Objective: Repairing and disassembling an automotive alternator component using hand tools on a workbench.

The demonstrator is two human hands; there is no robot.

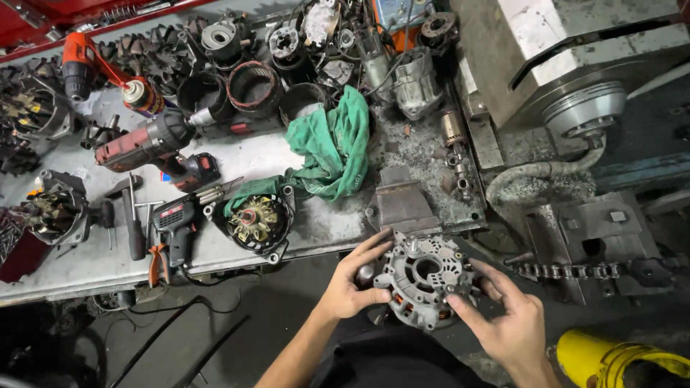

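I see left hand (350,282) and right hand (509,321) clasp the alternator housing (424,279) from both sides, lower centre, steadying it face-up.

Cluttered metal workbench (302,215) bears green rag (332,144), drills, alternator parts.

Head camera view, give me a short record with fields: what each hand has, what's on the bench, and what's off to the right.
left hand: left hand grips the left edge of the alternator housing
right hand: right hand grips its right edge
housing: grey cast metal, copper windings showing at the lower rim, held in front of the bench edge
bench: workbench with a green rag, a second alternator, a red cordless drill, a spray can
right side: roller chain, yellow object
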